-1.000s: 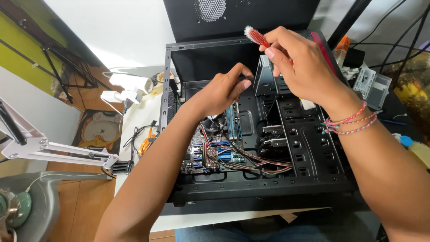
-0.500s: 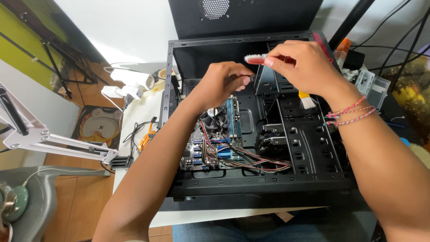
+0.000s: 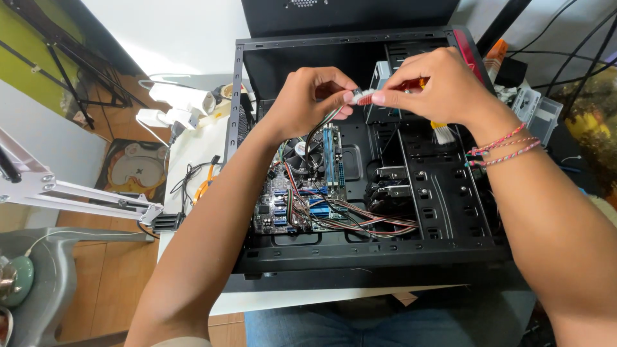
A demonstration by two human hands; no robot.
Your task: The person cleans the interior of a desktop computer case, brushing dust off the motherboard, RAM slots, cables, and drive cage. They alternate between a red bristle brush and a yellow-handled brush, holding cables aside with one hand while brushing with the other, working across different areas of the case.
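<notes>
- Fingers of both hands meet above the open case [image 3: 360, 254], over its upper middle; each hand is closed in a pinch, not spread.
- Right hand [image 3: 443, 87]: thumb and forefinger pressed on a small white connector [image 3: 364, 97] with a red piece behind it; the remaining fingers curl over the top. What the red piece is cannot be told, as the palm hides most of it.
- Left hand [image 3: 308, 103]: fingertips pinch the cable [image 3: 319, 132] just behind the connector, likely to steady it while the other hand works the plug end.
- Connector sits between the two sets of fingertips, touching both, held up clear of the case floor.
- Cable drops from the left pinch down toward the fan [image 3: 301, 153] on the motherboard [image 3: 283, 205], which lies in the left half of the case.
- Bundle of coloured wires [image 3: 360, 222] runs across the lower part of the case, lying slack on the floor, well below the hands.
- Drive bay [image 3: 380, 80] stands in the upper middle of the case, just behind the right fingertips.
- Case lies on its side with the open face up, which gives both hands reach from above.
- Bracelets [image 3: 504, 149] on the right wrist, over the right side of the case.
- White plug block [image 3: 170, 115] rests left of the case, apart from it.
</notes>
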